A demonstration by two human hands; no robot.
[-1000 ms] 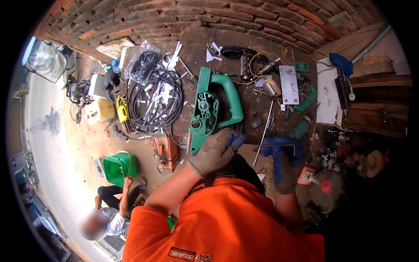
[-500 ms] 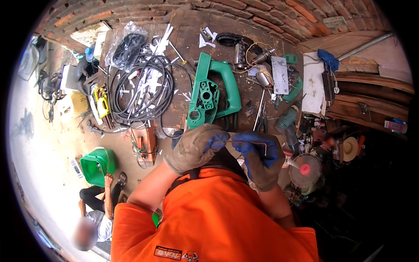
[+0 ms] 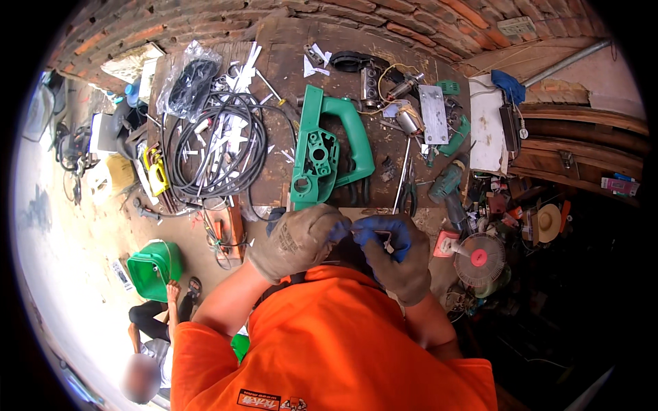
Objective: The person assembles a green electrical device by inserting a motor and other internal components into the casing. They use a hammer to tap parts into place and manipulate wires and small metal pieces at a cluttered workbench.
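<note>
In the head view, a cluttered wooden workbench [image 3: 288,61] is seen set against a red brick wall [image 3: 411,17] at the far side, with bare sandy ground [image 3: 68,246] spread to the left. Near the bench's front edge the two gloved hands are brought together above the orange shirt [image 3: 329,342]: the left hand [image 3: 298,240] is curled nearly closed, and the right hand [image 3: 394,257] is curled too, its blue fingertips pinched on a small metal part [image 3: 385,241] held between both hands — what kind of part cannot be told. Just beyond the hands one green power-tool housing [image 3: 329,154] is laid flat on the bench, its handle loop turned to the right. To its left one coil of black cable [image 3: 212,147] is spread over scattered white strips, and a clear plastic bag [image 3: 188,79] with dark contents lies farther back. To the right, one flat grey metal plate [image 3: 434,113] and a pair of pliers [image 3: 408,192] are seen among smaller green pieces. Lower right, one small fan [image 3: 480,260] with a red hub is stood on the ground. At the left, one green bucket [image 3: 156,268] is stood on the sand, and another person [image 3: 154,335] is seated near it — legs stretched toward the bucket.
</note>
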